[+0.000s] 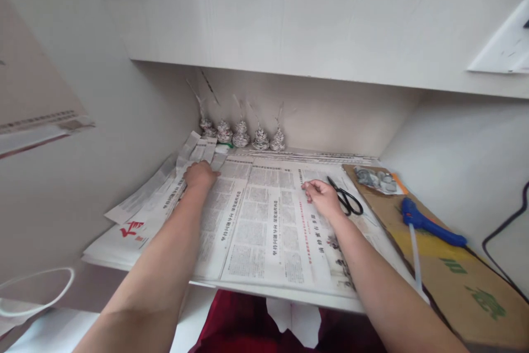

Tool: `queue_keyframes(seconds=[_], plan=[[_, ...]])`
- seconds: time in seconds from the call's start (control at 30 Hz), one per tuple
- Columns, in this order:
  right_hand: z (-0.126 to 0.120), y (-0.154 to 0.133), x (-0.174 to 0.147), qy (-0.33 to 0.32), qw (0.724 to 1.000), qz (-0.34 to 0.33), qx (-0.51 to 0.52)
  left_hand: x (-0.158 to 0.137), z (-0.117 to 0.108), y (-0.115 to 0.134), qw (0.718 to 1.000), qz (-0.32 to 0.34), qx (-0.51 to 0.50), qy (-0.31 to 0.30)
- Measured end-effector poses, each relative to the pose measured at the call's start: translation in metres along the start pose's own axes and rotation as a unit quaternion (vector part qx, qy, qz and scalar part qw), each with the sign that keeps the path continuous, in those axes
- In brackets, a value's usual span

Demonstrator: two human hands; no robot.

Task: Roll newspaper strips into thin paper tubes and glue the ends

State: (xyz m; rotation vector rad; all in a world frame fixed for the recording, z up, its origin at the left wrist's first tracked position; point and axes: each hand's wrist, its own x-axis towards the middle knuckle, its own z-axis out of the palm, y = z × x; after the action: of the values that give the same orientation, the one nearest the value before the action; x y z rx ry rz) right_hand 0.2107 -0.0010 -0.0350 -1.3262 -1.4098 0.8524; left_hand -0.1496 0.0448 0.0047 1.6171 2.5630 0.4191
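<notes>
"So, where did we have our left hand (201, 175)?"

"We had it on the loose sheets (142, 199) at the left of the newspaper (256, 221). Its fingers were bent downward, and we couldn't tell whether they pinched any paper."

"And our right hand (321, 196)?"

"We had it at the newspaper's right part, fingers curled, thumb near forefinger; we couldn't tell whether anything was between them. The black scissors (340, 191) lay just beside it."

"Where was the newspaper itself?"

"Flat on the table (306, 300), in front of us. Beyond it we had five small woven paper bottles (240, 136) in a row, and thin paper sticks (306, 157) lay along the far edge. On our right, the blue glue gun (432, 226) rested on some cardboard (450, 273), near a clear bag (378, 180)."
</notes>
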Motion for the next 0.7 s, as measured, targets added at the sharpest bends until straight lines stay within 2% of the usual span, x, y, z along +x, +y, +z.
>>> queue_keyframes(seconds=[0.2,0.33,0.4,0.5,0.6,0.7], plan=[[-0.001,-0.006,-0.003,-0.010,1.000,0.007,0.006,0.005,0.006,-0.002,0.997,0.050,-0.051,0.013],[-0.002,-0.009,-0.005,-0.013,1.000,0.005,0.016,-0.001,0.003,0.003,0.988,0.117,-0.084,0.058],[-0.002,-0.010,-0.005,-0.011,1.000,0.007,0.018,-0.005,0.002,0.009,0.973,0.162,-0.148,0.070],[-0.002,-0.011,-0.006,-0.012,1.000,0.011,0.016,-0.012,0.003,0.019,0.925,0.209,-0.312,0.050],[-0.001,-0.012,-0.006,-0.013,1.000,0.018,0.011,-0.021,0.005,0.031,0.850,0.206,-0.485,-0.033],[-0.001,-0.012,-0.006,-0.009,0.999,0.031,0.016,-0.032,0.004,0.040,0.797,0.171,-0.567,-0.121]])
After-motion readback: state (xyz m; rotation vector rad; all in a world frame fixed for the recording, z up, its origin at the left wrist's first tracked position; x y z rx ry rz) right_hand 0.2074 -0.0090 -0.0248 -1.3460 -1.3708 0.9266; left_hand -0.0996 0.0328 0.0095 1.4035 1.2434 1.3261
